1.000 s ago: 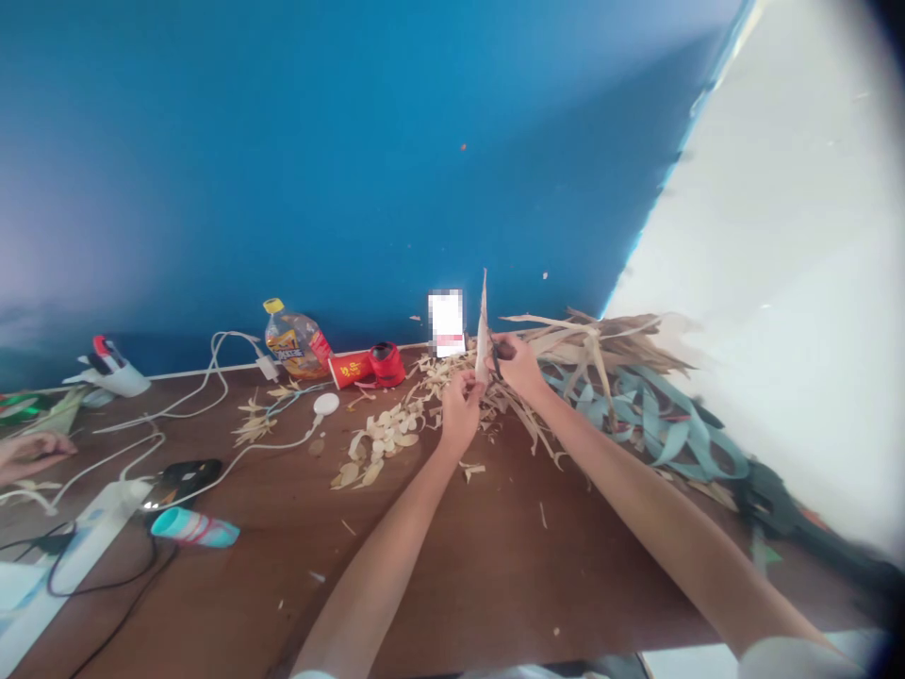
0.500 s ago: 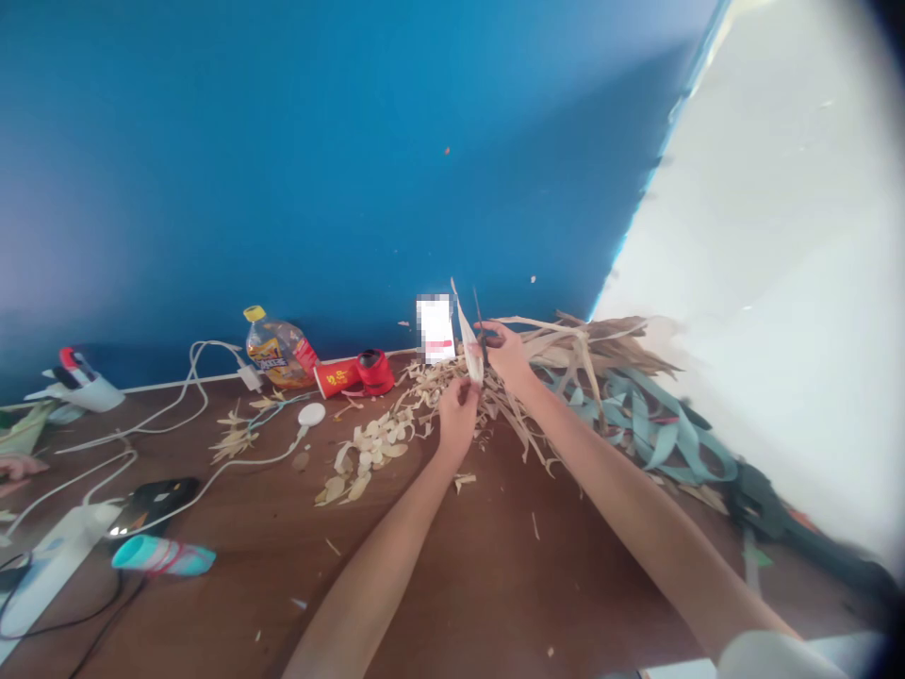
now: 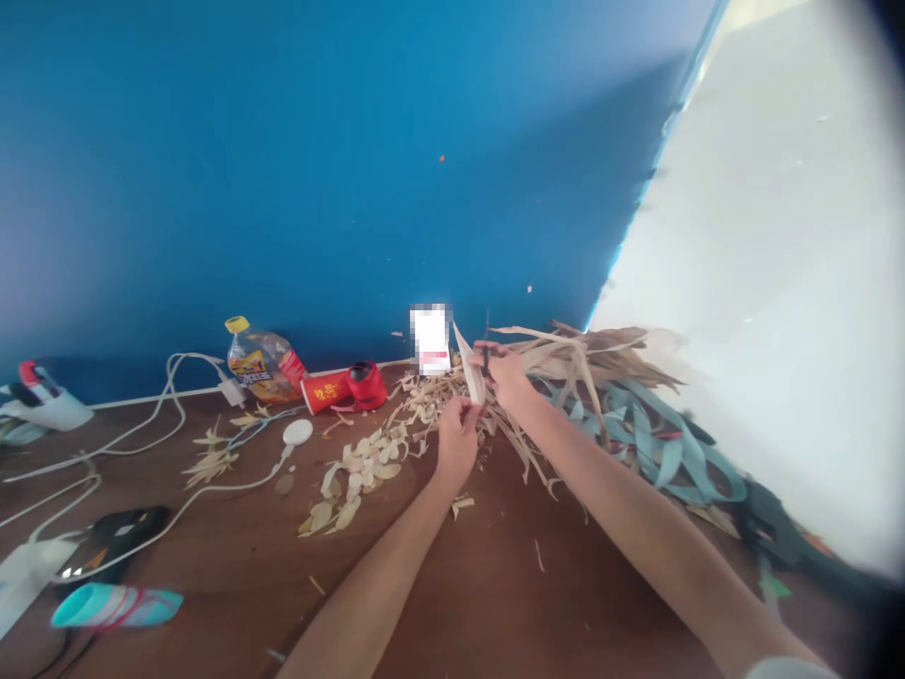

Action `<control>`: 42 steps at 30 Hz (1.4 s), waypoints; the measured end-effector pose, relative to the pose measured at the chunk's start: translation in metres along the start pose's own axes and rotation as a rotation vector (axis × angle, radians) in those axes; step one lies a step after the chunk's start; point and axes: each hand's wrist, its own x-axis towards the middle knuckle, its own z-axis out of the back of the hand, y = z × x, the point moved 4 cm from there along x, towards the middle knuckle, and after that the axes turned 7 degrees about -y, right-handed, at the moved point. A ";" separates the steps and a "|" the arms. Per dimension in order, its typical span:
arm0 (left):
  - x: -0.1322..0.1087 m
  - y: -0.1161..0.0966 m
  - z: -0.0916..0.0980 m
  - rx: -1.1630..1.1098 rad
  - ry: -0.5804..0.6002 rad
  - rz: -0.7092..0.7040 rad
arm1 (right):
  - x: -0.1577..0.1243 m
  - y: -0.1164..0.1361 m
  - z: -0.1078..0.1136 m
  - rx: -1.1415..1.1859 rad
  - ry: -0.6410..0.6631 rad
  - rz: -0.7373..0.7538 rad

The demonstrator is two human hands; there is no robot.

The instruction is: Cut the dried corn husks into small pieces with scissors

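Brown wood is showing all over the table (image 3: 438, 604), and little dry bits are lying on it. The person's left hand (image 3: 458, 441) is pinching the bottom end of a pale dry leaf strip (image 3: 472, 372) and holding it up above the table, in front of the blue wall (image 3: 283, 170). The strip is leaning a little to the left. The right hand (image 3: 504, 373) is gripping a pair of scissors (image 3: 486, 341), and the dark blades are pointing up, right beside the strip. It is too blurry to tell if the blades are touching the strip. A big heap of dry leaves (image 3: 586, 351) is lying just behind the hands, with blue-green strips (image 3: 661, 438) mixed in on the right. A small pile of cut leaf pieces (image 3: 357, 467) is sitting to the left of the hands. Farther left, a red paper cup (image 3: 325, 391) is lying on its side next to a red tape roll (image 3: 366, 383) and a plastic bottle (image 3: 260, 360). White cables (image 3: 141, 429) are curling over the left side of the table.
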 end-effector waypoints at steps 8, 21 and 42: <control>-0.002 -0.006 -0.004 -0.025 0.104 -0.011 | -0.003 -0.001 -0.004 0.012 0.043 -0.115; 0.004 -0.001 -0.004 -0.472 0.024 0.128 | -0.029 0.023 -0.005 -0.316 0.275 0.204; 0.004 0.008 0.008 -0.586 -0.267 0.252 | -0.024 0.044 0.020 -1.528 0.162 1.416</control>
